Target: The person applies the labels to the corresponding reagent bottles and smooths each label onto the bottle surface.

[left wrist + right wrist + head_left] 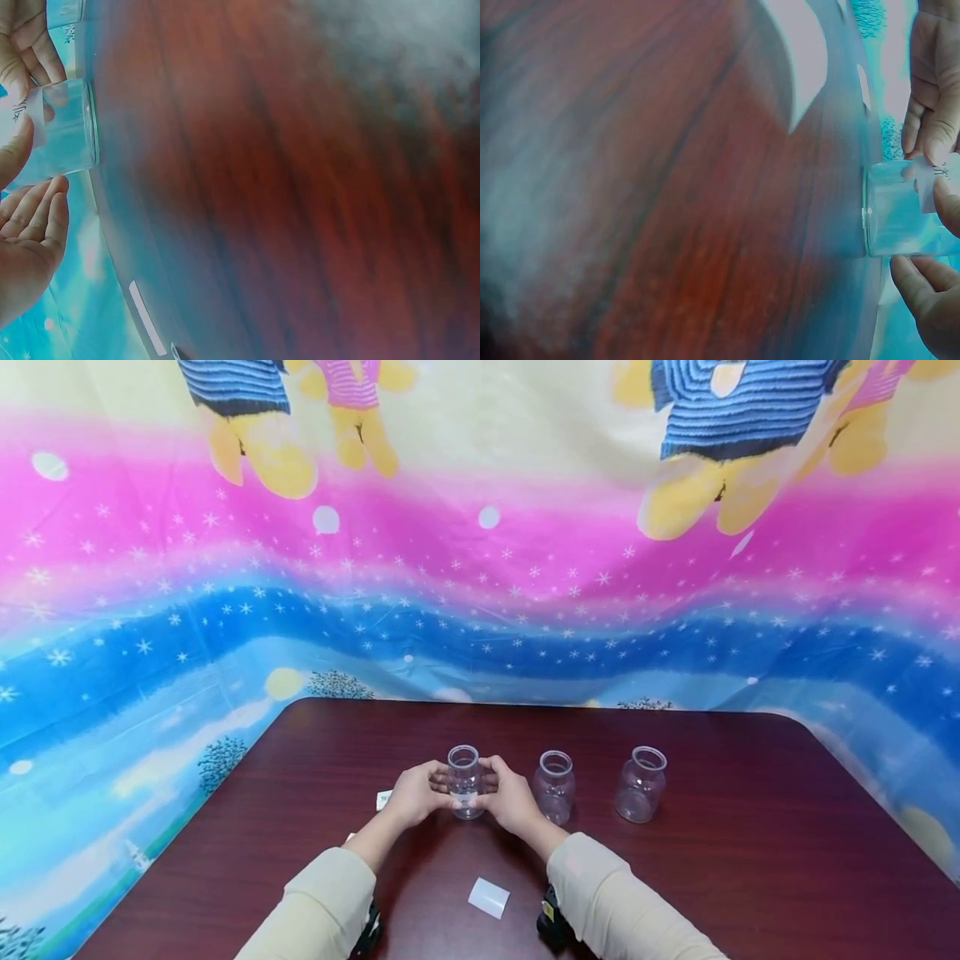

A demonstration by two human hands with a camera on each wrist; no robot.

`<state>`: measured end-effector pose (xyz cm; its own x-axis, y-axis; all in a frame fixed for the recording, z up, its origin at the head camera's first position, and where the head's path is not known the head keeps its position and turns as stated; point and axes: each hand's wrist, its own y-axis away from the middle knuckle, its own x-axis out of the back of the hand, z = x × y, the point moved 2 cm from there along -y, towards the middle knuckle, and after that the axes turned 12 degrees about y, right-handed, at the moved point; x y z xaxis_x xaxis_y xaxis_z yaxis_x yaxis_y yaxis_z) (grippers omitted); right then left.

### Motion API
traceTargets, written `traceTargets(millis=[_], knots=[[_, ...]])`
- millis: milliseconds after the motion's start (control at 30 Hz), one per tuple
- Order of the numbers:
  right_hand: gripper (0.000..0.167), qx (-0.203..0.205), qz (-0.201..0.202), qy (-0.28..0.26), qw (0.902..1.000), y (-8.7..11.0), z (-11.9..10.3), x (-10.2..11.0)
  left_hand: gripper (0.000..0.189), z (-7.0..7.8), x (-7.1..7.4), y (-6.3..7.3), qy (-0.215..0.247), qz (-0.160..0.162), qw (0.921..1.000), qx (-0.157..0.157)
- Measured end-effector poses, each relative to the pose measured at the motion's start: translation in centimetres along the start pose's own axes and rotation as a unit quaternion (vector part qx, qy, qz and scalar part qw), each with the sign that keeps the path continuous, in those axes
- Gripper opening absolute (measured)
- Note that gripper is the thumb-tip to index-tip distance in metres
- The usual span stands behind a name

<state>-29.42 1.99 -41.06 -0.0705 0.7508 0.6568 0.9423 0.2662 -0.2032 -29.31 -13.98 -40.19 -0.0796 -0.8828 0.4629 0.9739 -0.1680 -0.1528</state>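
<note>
A clear jar point(463, 764) stands upright near the middle of the table, between the two hands. My left hand point(412, 793) is at its left side and my right hand point(513, 795) at its right, fingers reaching around the sides. Both thumbs press a white label point(465, 798) against the jar's front. Handwritten marks show on the label point(928, 187) in the right wrist view, partly covered by the thumbs. In the left wrist view the jar's base point(92, 124) is at the tabletop.
Two more clear jars, a middle one point(555, 785) and a right one point(641, 785), stand to the right. A white slip of paper point(489, 897) lies in front, and a white marked slip point(383, 799) shows beside the left hand. A printed curtain point(480, 568) hangs behind the table.
</note>
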Motion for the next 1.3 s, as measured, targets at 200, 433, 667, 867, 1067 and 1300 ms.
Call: traceTargets(millis=[200,433,667,867,1067,1300], knots=[[0.050,0.011,0.005,0.002,0.9999,0.20,0.00,-0.28,0.043,-0.22,-0.17,0.42,-0.005,0.011,0.9999,-0.009],[0.050,0.028,0.018,-0.013,0.9994,0.54,0.31,-0.72,0.043,-0.17,-0.21,0.62,-0.013,0.011,0.9998,-0.008],[0.051,0.035,0.022,-0.011,0.9991,0.57,0.37,-0.93,0.041,-0.07,-0.16,0.67,-0.006,0.010,0.9999,-0.001],[0.051,0.026,0.018,-0.010,0.9994,0.76,0.24,-0.53,0.042,0.01,-0.27,0.29,0.007,-0.009,0.9999,-0.005],[0.050,0.039,0.010,0.018,0.9990,0.51,0.07,-0.27,0.042,0.11,-0.09,-0.02,0.009,-0.017,0.9998,0.003],[0.049,0.037,-0.008,0.026,0.9989,0.55,0.11,0.02,0.042,0.04,0.04,-0.17,0.015,-0.042,0.9989,0.013]])
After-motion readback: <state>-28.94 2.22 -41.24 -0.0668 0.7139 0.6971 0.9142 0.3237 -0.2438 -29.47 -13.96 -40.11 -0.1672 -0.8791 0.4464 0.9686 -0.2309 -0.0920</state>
